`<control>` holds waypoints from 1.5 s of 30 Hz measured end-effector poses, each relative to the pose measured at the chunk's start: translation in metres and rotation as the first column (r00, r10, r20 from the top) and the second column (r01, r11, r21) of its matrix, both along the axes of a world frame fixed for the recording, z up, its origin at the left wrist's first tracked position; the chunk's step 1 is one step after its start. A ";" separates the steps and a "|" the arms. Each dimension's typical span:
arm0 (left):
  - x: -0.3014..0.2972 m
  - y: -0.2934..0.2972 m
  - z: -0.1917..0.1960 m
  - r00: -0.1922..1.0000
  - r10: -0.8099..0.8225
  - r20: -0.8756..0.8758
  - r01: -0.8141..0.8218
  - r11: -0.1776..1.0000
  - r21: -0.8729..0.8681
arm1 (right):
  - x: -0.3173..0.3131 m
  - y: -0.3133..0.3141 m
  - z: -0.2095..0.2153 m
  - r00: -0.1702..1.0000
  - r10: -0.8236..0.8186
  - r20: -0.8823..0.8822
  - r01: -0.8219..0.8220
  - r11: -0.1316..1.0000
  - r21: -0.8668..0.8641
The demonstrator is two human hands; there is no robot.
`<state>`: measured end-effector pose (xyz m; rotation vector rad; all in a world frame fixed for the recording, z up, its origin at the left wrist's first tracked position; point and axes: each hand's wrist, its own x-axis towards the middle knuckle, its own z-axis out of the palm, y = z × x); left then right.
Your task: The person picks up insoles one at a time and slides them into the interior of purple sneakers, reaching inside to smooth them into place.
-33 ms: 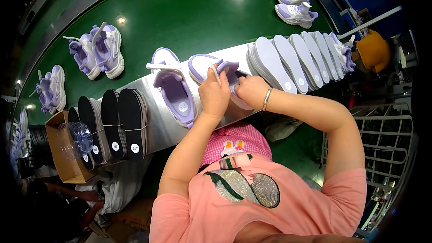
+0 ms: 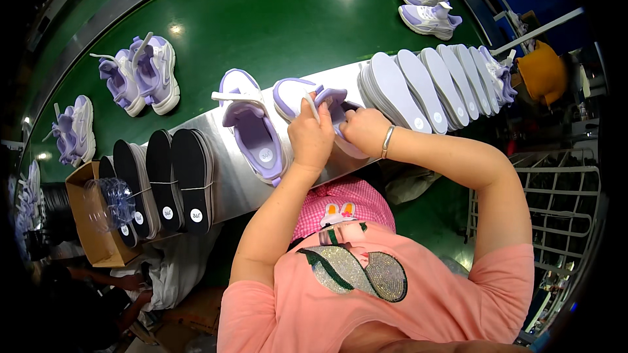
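Note:
A white and lilac sneaker lies on the metal ledge in front of me, toe pointing away, partly covered by my hands. My left hand is closed on its tongue and pale pull strap. With curled fingers, my right hand reaches into the shoe's opening; what those fingertips grip is hidden. A bracelet circles my right wrist. Just left of my left hand stands the matching sneaker, its opening facing me. Inside it lies a lilac insole with a round white sticker at the heel.
Stacked grey insoles line the ledge on the right, black insoles on the left. An open cardboard box with clear plastic sits at the left end. More sneakers stand on the green surface. A wire rack is at right.

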<state>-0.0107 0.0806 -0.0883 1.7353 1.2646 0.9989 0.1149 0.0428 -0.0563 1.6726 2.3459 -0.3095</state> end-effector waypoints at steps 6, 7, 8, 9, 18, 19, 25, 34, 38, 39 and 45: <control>0.000 -0.001 0.000 0.997 -0.002 0.077 0.004 1.000 -0.029 | -0.007 0.027 -0.003 0.981 -0.165 0.103 0.192 0.907 -0.376; 0.000 -0.001 0.001 0.997 -0.002 0.082 0.005 1.000 -0.031 | -0.007 0.029 0.000 0.981 -0.165 0.100 0.191 0.907 -0.377; 0.000 -0.001 0.002 0.997 -0.005 0.080 0.007 0.999 -0.031 | -0.006 0.031 0.004 0.988 -0.103 0.118 0.144 0.890 -0.432; 0.000 -0.001 0.004 0.999 -0.014 0.048 0.015 1.000 -0.022 | -0.006 0.032 0.008 0.991 -0.040 0.131 0.099 0.868 -0.487; 0.001 0.001 -0.001 1.000 0.008 0.006 -0.009 0.994 0.106 | -0.021 0.034 0.018 0.961 -0.021 0.276 0.146 0.886 -0.440; 0.001 0.002 -0.001 1.000 0.007 -0.005 -0.007 0.993 0.114 | -0.020 0.034 0.016 0.961 -0.019 0.277 0.144 0.886 -0.441; 0.000 0.001 0.004 1.000 0.001 -0.022 0.000 0.999 0.044 | -0.004 0.035 0.007 0.956 0.168 0.240 -0.026 0.864 -0.503; 0.001 0.003 -0.001 0.998 -0.010 -0.062 0.019 0.988 0.152 | 0.007 0.005 0.022 0.922 0.257 0.291 -0.029 0.792 -0.609; -0.003 -0.003 -0.004 1.000 0.006 -0.017 -0.002 0.984 0.179 | 0.007 0.007 0.028 0.926 0.248 0.285 -0.012 0.774 -0.633; -0.007 -0.006 -0.002 1.000 0.008 -0.014 -0.007 0.994 0.111 | 0.009 0.008 0.037 0.988 0.089 0.126 0.006 0.796 -0.606; -0.026 -0.019 -0.002 0.990 -0.026 0.137 0.032 0.999 -0.043 | 0.017 0.010 0.100 0.712 -0.217 -0.668 0.194 0.975 -0.110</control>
